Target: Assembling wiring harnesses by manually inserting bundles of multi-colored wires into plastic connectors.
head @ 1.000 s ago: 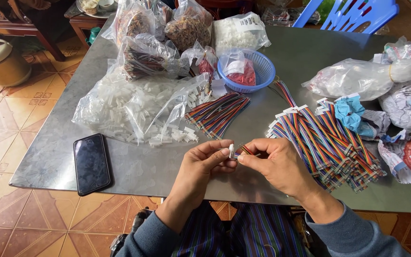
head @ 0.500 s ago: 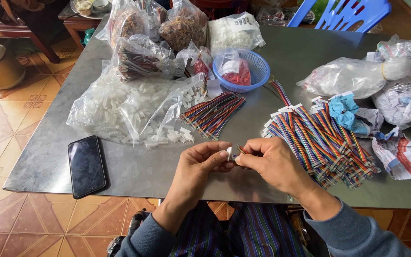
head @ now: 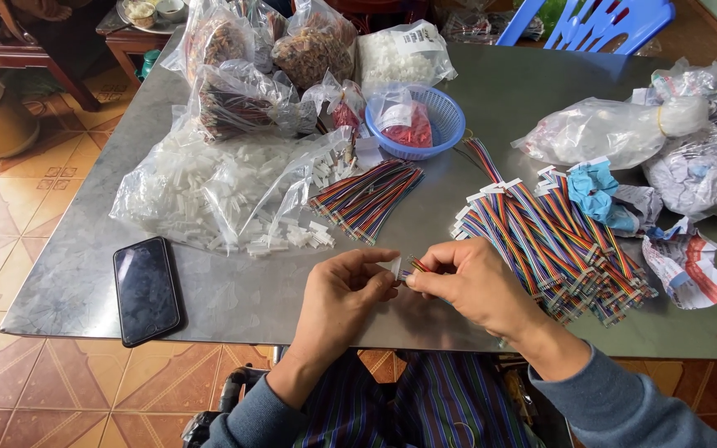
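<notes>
My left hand pinches a small white plastic connector between thumb and fingers. My right hand holds the end of a short multicoloured ribbon cable right against that connector. Both hands hover over the near edge of the grey metal table. A loose bundle of rainbow ribbon cables lies just beyond my hands. A large heap of the same cables with white connectors lies beside my right hand.
A clear bag spilling white plastic connectors lies at the left. A black phone sits near the table's front left corner. A blue basket with red parts, several filled plastic bags and crumpled paper crowd the back and right.
The view has shifted slightly. My hands stay together at the table's near edge, fingers still working the cable end against the connector.
</notes>
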